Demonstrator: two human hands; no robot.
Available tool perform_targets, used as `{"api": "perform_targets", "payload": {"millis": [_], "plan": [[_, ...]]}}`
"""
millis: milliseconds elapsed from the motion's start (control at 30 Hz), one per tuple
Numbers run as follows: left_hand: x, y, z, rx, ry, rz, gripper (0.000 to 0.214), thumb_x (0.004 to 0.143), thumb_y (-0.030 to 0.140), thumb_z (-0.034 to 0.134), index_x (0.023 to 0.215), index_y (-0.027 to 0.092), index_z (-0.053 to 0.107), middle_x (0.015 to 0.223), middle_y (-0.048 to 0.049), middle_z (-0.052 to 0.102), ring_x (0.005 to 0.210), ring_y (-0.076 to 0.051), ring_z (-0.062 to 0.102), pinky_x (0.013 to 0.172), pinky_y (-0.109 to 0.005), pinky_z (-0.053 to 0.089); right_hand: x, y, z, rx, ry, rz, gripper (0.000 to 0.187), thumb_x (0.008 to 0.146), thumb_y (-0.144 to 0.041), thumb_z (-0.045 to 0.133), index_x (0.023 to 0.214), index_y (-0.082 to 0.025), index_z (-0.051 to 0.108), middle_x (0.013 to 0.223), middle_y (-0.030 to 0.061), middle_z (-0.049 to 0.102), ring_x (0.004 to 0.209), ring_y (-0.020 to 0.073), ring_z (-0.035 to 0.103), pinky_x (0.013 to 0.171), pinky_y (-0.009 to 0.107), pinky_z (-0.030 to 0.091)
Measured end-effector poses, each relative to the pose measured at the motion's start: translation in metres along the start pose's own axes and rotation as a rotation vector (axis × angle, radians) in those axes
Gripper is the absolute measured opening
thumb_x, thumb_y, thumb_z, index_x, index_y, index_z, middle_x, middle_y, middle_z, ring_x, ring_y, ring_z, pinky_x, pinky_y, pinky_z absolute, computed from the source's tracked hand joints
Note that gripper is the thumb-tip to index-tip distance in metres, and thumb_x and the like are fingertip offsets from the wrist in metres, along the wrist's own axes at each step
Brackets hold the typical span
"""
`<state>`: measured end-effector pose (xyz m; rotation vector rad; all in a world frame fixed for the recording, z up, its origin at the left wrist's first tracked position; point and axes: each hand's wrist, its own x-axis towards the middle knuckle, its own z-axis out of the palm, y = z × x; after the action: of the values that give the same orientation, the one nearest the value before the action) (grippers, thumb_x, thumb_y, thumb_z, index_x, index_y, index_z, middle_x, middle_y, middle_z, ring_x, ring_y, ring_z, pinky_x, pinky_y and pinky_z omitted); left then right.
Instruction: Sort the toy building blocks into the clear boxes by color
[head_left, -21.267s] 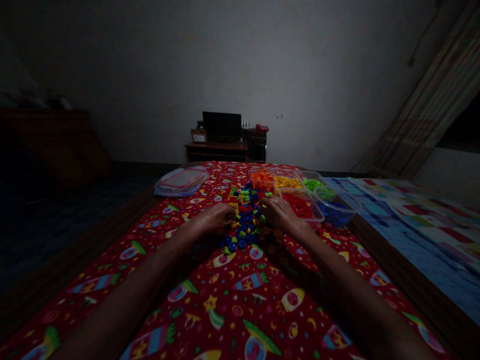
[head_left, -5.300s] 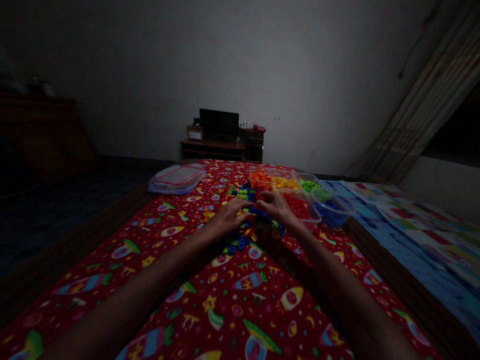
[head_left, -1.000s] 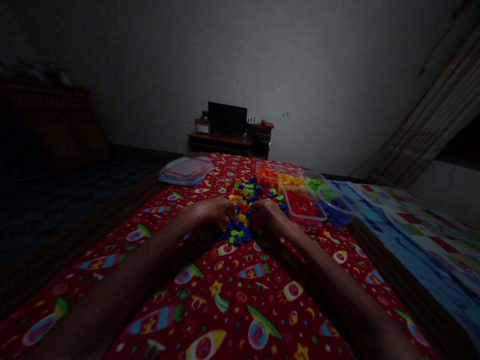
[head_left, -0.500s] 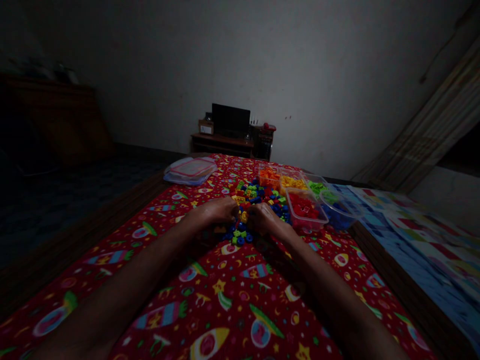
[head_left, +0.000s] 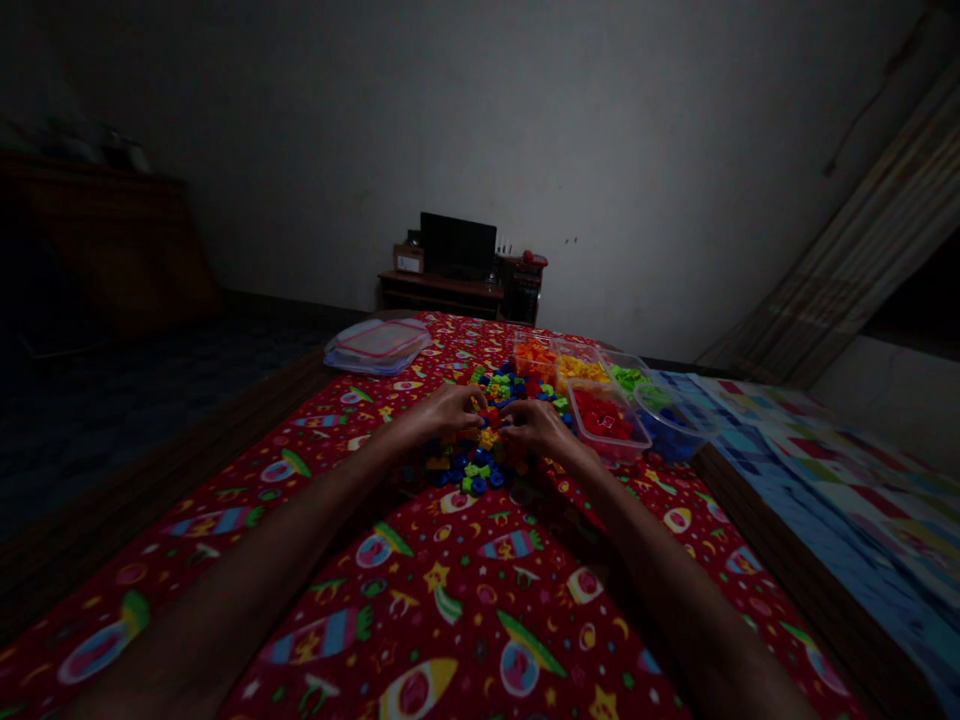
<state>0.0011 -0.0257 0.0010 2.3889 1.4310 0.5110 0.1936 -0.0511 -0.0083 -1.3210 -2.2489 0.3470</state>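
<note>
A heap of small coloured plastic pieces (head_left: pixel 491 440) in blue, green, yellow, red and orange lies on a red patterned cloth (head_left: pixel 480 590). My left hand (head_left: pixel 444 412) rests on the heap's left side, fingers curled down into the pieces. My right hand (head_left: pixel 536 426) sits on the right side, fingers bent and pinched among the pieces. What either hand grips is too small and dark to make out. Just right of my right hand stands a clear tub of red pieces (head_left: pixel 606 418).
Behind the red tub stand tubs of orange pieces (head_left: pixel 532 354), yellow pieces (head_left: pixel 577 366), green pieces (head_left: pixel 628 376) and a round tub of blue pieces (head_left: pixel 675 420). Stacked lids (head_left: pixel 377 344) lie at far left. A blue checked mat (head_left: pixel 847 470) lies right. The room is dim.
Both hands have moved a little farther up the heap, and their fingertips have come closer together over the pieces. The view has shifted slightly.
</note>
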Motion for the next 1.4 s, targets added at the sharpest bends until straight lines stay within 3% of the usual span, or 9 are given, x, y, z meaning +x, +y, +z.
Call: {"api": "perform_targets", "payload": {"millis": [200, 333, 433, 533, 600, 833, 1000, 1167, 1400], "plan": [[0.006, 0.002, 0.021, -0.274, 0.045, -0.05, 0.033, 0.068, 0.029, 0.06, 0.098, 0.016, 0.056, 0.062, 0.0031, 0.063, 0.056, -0.014, 0.057, 0.048, -0.02, 0.039, -0.001, -0.002, 0.006, 0.026, -0.017, -0.07, 0.032, 0.073, -0.016, 0.062, 0.104, -0.013, 0.068, 0.083, 0.0052, 0.07, 0.072, 0.0151, 0.061, 0.064, 0.022, 0.041], [0.008, -0.002, 0.018, -0.326, 0.055, -0.052, 0.033, 0.069, 0.032, 0.06, 0.098, 0.016, 0.056, 0.06, 0.0036, 0.062, 0.055, -0.013, 0.056, 0.049, -0.02, 0.039, -0.003, 0.001, 0.004, 0.01, 0.005, -0.094, 0.033, 0.075, -0.016, 0.06, 0.107, -0.013, 0.068, 0.086, 0.0066, 0.071, 0.077, 0.0177, 0.064, 0.071, 0.025, 0.044], [0.003, -0.004, 0.005, -0.174, -0.032, -0.018, 0.021, 0.067, 0.027, 0.061, 0.085, 0.016, 0.062, 0.064, 0.0023, 0.064, 0.061, -0.013, 0.058, 0.052, -0.019, 0.039, -0.005, 0.008, 0.002, 0.007, 0.048, -0.063, 0.033, 0.076, -0.018, 0.06, 0.108, -0.014, 0.068, 0.091, 0.0076, 0.071, 0.082, 0.0196, 0.064, 0.073, 0.027, 0.046], [-0.005, 0.001, -0.003, 0.0, -0.273, 0.045, 0.009, 0.063, 0.022, 0.064, 0.071, 0.017, 0.067, 0.064, 0.0026, 0.065, 0.062, -0.012, 0.059, 0.053, -0.017, 0.037, -0.004, 0.014, 0.001, -0.001, 0.063, -0.046, 0.033, 0.075, -0.017, 0.06, 0.107, -0.014, 0.069, 0.094, 0.0082, 0.071, 0.084, 0.0198, 0.065, 0.074, 0.027, 0.046], [-0.01, 0.01, -0.001, 0.086, -0.35, 0.06, 0.008, 0.063, 0.023, 0.065, 0.069, 0.018, 0.068, 0.062, 0.0022, 0.066, 0.059, -0.012, 0.058, 0.051, -0.017, 0.036, -0.003, 0.015, 0.001, -0.016, 0.058, -0.041, 0.033, 0.075, -0.016, 0.061, 0.107, -0.015, 0.069, 0.092, 0.0078, 0.071, 0.083, 0.0192, 0.065, 0.074, 0.026, 0.046], [-0.019, 0.032, 0.016, 0.371, -0.192, 0.025, 0.013, 0.069, 0.022, 0.059, 0.075, 0.018, 0.069, 0.068, -0.0047, 0.067, 0.059, -0.016, 0.058, 0.048, -0.021, 0.033, -0.001, 0.014, -0.004, -0.007, 0.021, 0.016, 0.033, 0.074, -0.02, 0.063, 0.106, -0.016, 0.07, 0.085, 0.0059, 0.072, 0.075, 0.0168, 0.064, 0.068, 0.024, 0.046], [-0.01, 0.015, 0.011, 0.12, -0.235, 0.067, 0.017, 0.067, 0.02, 0.055, 0.072, 0.018, 0.072, 0.061, -0.0005, 0.066, 0.055, -0.014, 0.056, 0.05, -0.02, 0.035, 0.0, 0.021, -0.008, 0.031, -0.03, 0.065, 0.032, 0.072, -0.022, 0.065, 0.103, -0.016, 0.071, 0.082, 0.0044, 0.072, 0.074, 0.0172, 0.065, 0.066, 0.024, 0.047], [0.006, -0.002, 0.018, -0.267, -0.079, -0.023, 0.027, 0.067, 0.035, 0.059, 0.077, 0.015, 0.073, 0.066, -0.0018, 0.068, 0.062, -0.016, 0.058, 0.054, -0.022, 0.04, 0.004, 0.026, -0.003, 0.275, -0.097, 0.091, 0.036, 0.072, -0.028, 0.065, 0.105, -0.012, 0.068, 0.073, 0.0035, 0.07, 0.063, 0.0145, 0.063, 0.057, 0.022, 0.046], [0.007, 0.001, 0.028, -0.567, -0.006, -0.033, 0.04, 0.071, 0.046, 0.057, 0.083, 0.011, 0.072, 0.07, -0.0042, 0.069, 0.061, -0.015, 0.058, 0.053, -0.023, 0.043, 0.006, 0.02, -0.004, 0.478, 0.019, 0.069, 0.029, 0.068, -0.025, 0.063, 0.094, -0.014, 0.071, 0.071, 0.0009, 0.068, 0.061, 0.0118, 0.06, 0.053, 0.018, 0.044]]}}
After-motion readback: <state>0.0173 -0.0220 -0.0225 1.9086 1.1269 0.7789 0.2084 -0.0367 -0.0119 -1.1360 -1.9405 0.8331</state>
